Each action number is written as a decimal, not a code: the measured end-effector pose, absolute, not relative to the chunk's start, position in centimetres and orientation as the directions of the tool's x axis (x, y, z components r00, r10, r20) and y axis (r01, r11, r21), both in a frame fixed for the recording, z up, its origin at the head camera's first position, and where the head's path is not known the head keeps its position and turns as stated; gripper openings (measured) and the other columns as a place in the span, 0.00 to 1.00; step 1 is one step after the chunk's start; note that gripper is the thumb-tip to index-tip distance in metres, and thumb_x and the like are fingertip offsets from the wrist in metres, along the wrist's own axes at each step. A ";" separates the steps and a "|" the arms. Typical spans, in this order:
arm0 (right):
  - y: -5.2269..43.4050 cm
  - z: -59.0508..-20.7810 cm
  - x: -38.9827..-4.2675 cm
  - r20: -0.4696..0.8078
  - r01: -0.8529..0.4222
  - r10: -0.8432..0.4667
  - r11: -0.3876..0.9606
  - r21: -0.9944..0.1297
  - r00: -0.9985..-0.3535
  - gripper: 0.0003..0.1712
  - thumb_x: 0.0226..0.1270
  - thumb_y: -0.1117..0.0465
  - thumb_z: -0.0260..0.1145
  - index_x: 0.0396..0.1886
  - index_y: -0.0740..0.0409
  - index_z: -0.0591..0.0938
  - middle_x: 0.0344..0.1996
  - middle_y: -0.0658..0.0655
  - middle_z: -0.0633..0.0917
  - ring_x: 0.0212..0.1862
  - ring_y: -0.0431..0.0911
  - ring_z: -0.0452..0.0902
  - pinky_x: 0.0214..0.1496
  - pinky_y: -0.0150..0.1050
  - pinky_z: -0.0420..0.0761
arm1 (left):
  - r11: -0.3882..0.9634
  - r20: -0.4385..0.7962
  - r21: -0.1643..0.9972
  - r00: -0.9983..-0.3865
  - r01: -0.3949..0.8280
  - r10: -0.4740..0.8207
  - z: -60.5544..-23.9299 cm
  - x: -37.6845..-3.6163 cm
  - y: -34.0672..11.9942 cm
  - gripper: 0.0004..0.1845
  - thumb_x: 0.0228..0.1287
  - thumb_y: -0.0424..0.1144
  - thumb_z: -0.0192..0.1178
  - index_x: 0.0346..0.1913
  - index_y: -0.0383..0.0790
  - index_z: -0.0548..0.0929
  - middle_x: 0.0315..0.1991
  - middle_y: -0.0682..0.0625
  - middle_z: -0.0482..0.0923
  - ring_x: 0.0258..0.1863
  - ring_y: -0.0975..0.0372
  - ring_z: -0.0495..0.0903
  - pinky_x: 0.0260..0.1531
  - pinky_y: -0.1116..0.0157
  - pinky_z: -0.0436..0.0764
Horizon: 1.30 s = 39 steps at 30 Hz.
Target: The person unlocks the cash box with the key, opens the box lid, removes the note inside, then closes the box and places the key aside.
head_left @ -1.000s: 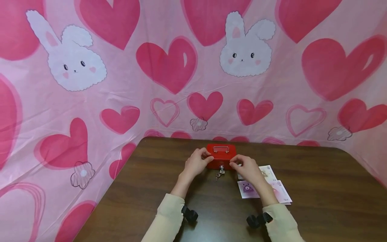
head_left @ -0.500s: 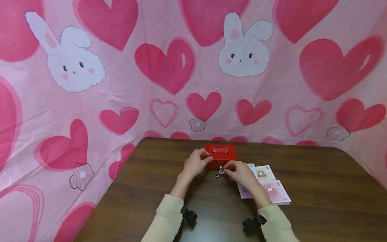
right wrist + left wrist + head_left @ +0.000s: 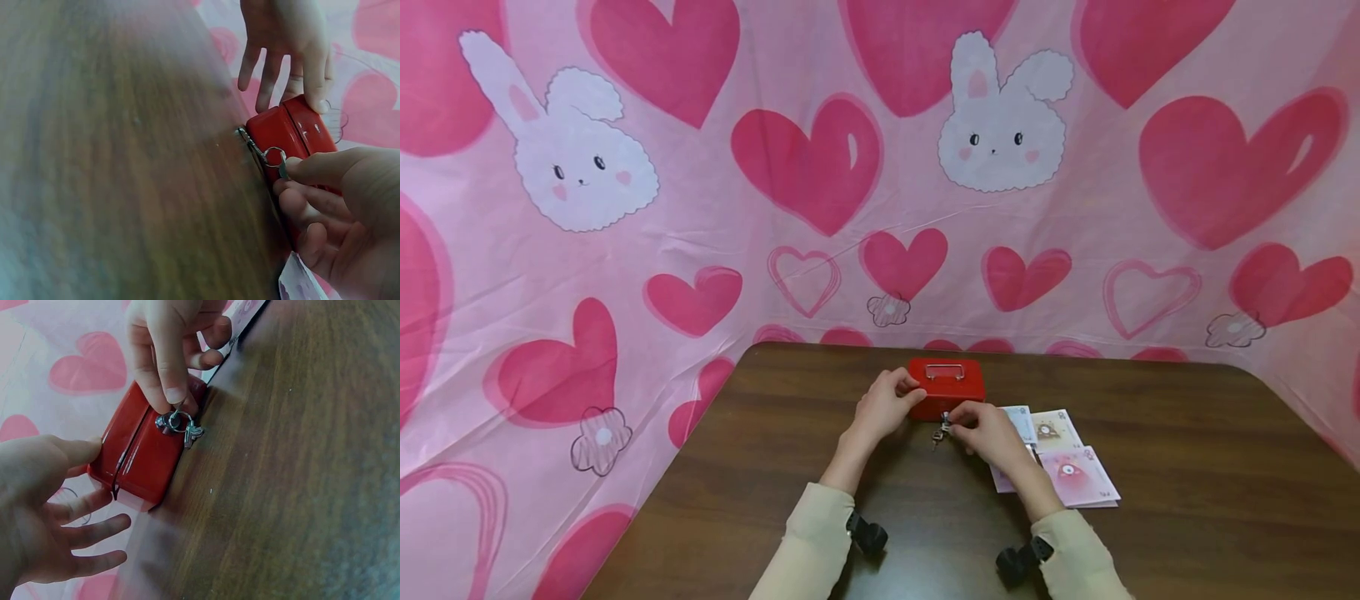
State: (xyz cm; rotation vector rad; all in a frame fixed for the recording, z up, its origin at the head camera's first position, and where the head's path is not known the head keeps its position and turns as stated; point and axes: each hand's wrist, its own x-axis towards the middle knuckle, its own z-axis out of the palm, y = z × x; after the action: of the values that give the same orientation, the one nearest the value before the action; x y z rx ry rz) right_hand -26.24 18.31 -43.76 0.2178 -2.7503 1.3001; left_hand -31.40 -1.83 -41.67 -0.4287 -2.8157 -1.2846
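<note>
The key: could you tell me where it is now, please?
In the head view the key sits in the front of the red box, pinched by the right hand, left of the banknotes.

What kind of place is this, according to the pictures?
Probably a staged tabletop set, not a lived-in room: a pink cloth backdrop printed with hearts and rabbits surrounds a dark wooden table, which bears only a small red cash box and some play banknotes.

Glossy red metal box, matt wood-grain table, seemingly paper notes.
</note>
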 end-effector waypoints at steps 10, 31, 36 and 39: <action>17.1 -44.0 -26.0 0.140 -0.111 -0.002 0.616 -0.780 -0.990 0.04 0.61 0.62 0.72 0.35 0.55 0.85 0.27 0.52 0.86 0.16 0.41 0.75 0.23 0.34 0.76 | 0.621 0.129 0.739 -0.960 0.260 0.248 -41.6 -31.4 -2.0 0.08 0.66 0.51 0.64 0.42 0.53 0.82 0.43 0.51 0.77 0.42 0.59 0.78 0.42 0.56 0.78; 16.2 -44.2 -25.9 0.065 -0.020 0.073 0.499 -0.866 -0.995 0.04 0.61 0.67 0.71 0.34 0.63 0.85 0.23 0.55 0.84 0.21 0.42 0.78 0.20 0.37 0.82 | 0.666 0.144 0.692 -0.957 0.278 0.250 -41.4 -31.1 -1.5 0.07 0.66 0.51 0.63 0.42 0.54 0.82 0.42 0.52 0.77 0.42 0.59 0.78 0.41 0.55 0.77; 16.2 -44.1 -25.9 0.049 -0.010 0.070 0.477 -0.879 -0.996 0.04 0.61 0.67 0.70 0.35 0.64 0.85 0.23 0.55 0.85 0.21 0.42 0.79 0.21 0.38 0.83 | 0.699 0.154 0.656 -0.957 0.286 0.247 -41.3 -30.8 -1.3 0.09 0.67 0.52 0.62 0.44 0.55 0.81 0.42 0.53 0.77 0.41 0.59 0.78 0.45 0.51 0.77; 16.3 -44.1 -25.9 0.050 -0.014 0.065 0.466 -0.884 -0.997 0.04 0.61 0.68 0.70 0.35 0.64 0.85 0.23 0.56 0.85 0.21 0.42 0.79 0.21 0.38 0.83 | 0.710 0.162 0.641 -0.955 0.293 0.247 -41.4 -30.9 -1.3 0.09 0.68 0.53 0.61 0.45 0.55 0.80 0.43 0.53 0.77 0.41 0.60 0.78 0.46 0.51 0.77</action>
State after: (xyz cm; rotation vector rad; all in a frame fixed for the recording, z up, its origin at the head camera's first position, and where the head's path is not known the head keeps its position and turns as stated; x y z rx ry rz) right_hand -25.92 16.27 -44.10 -0.0453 -2.6242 1.5838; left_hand -30.87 -1.32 -41.35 -0.4499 -2.8452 -1.0828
